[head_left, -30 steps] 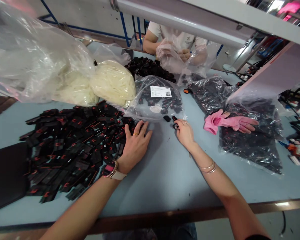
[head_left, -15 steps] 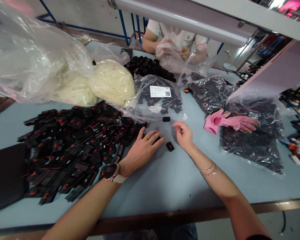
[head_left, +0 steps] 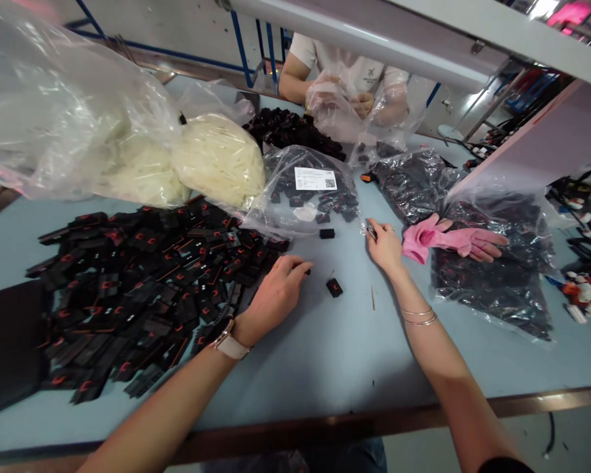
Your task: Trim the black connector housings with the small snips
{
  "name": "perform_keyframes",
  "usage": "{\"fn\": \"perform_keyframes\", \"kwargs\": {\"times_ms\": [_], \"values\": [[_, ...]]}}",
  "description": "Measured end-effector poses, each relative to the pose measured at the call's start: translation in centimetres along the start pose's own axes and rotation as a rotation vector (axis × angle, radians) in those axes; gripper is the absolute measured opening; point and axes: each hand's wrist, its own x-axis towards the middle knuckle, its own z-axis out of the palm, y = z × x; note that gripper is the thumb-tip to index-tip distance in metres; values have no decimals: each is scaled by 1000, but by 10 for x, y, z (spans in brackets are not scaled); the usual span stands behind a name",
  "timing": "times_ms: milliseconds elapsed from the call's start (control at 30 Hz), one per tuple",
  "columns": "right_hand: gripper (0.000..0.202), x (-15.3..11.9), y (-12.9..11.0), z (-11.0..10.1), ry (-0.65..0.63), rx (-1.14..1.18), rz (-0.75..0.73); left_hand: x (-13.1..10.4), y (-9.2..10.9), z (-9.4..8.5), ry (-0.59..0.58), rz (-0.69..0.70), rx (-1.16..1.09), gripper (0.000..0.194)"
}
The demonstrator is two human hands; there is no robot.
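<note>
The left hand (head_left: 277, 292) has curled, its grip closed on a dark piece (head_left: 308, 271) (mostly hidden). The right hand (head_left: 387, 249) has shifted nearer the gloves (head_left: 417, 242), pinching a shiny thing (head_left: 371, 230); a block (head_left: 333, 287) lies between the hands on the bench (head_left: 335, 361).

The white rectangular label (head_left: 303, 179) on the clear plastic bag (head_left: 283, 213) bears a QR code (head_left: 329, 183); its print is illegible.

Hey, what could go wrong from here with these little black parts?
The lone part with the red mark lies between the left hand and the right hand, so a sleeve or wrist might knock it. The big pile is loose and heaped, so pieces could slide down.
</note>
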Motion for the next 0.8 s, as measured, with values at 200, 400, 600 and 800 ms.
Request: {"fn": "perform_keyframes", "kwargs": {"times_ms": [200, 400, 600, 800], "values": [[33, 2, 1, 1, -35, -34, -10, -1, -4, 3, -31, -68, -161, 20], [31, 6, 6, -8, -106, -67, -21, -3, -3, 4, -152, -2, -137, 15], [21, 9, 18, -17, -174, -3, -81, -2, 0, 2, -194, 11, -78, 28], [23, 8, 24, -17, -129, -28, -67, 0, 5, -4, -296, 172, 55, 50]]}}
